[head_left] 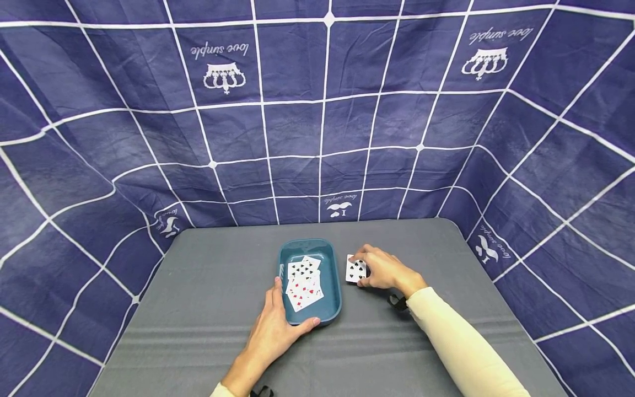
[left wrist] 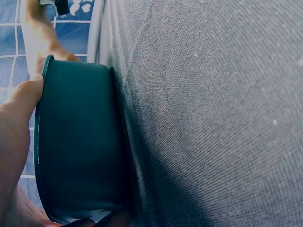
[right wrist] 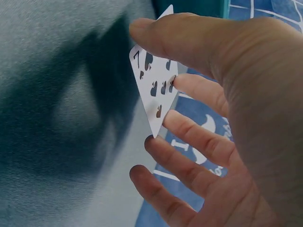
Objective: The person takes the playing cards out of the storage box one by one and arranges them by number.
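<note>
The left hand (head_left: pixel 274 324), fingers spread wide, grips a teal rounded-rectangular tray (head_left: pixel 329 282), and right of the tray the right hand (head_left: pixel 386 270), fingers half bent, pinches a white seven-of-spades card (head_left: pixel 354 271).

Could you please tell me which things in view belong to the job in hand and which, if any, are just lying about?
Apparently in use:
seven of spades, in the right hand
teal tray, gripped by the left hand
overlapping playing cards inside it

Surroundings, rather than stray items:
grey table surface
blue grid-patterned cloth
</note>
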Action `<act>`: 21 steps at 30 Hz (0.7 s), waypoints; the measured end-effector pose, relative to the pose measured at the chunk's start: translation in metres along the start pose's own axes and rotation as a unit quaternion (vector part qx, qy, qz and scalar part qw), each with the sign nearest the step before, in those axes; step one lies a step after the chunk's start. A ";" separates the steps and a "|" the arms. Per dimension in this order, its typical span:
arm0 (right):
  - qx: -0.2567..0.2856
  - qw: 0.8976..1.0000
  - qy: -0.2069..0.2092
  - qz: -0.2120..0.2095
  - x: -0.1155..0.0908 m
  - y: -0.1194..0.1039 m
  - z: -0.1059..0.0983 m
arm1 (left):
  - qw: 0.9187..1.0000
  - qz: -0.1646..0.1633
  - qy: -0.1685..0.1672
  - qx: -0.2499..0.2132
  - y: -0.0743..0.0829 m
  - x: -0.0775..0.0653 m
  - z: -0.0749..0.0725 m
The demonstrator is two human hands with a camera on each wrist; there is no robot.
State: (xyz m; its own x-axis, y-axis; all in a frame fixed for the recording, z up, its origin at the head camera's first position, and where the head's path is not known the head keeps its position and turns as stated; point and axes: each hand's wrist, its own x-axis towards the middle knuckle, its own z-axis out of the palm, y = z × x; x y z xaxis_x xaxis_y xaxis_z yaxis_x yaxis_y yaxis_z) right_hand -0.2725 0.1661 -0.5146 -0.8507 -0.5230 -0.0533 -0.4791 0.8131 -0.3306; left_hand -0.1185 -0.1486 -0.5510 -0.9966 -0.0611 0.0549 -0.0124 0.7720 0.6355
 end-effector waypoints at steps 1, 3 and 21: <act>0.001 1.000 -0.001 0.001 0.000 0.001 0.002 | 1.000 0.000 -0.001 0.000 0.000 0.000 0.000; 0.001 1.000 -0.002 0.004 0.001 0.003 0.005 | 1.000 -0.001 -0.001 0.000 0.000 0.000 0.000; 0.002 1.000 -0.015 -0.006 0.007 0.013 0.016 | 1.000 -0.001 -0.001 -0.004 -0.002 0.001 0.000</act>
State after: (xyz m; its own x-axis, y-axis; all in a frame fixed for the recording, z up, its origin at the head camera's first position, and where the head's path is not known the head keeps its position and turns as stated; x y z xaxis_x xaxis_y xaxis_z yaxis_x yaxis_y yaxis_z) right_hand -0.2811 0.1685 -0.5345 -0.8379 -0.5402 -0.0780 -0.4885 0.8060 -0.3343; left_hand -0.1194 -0.1500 -0.5524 -0.9968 -0.0606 0.0515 -0.0135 0.7672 0.6412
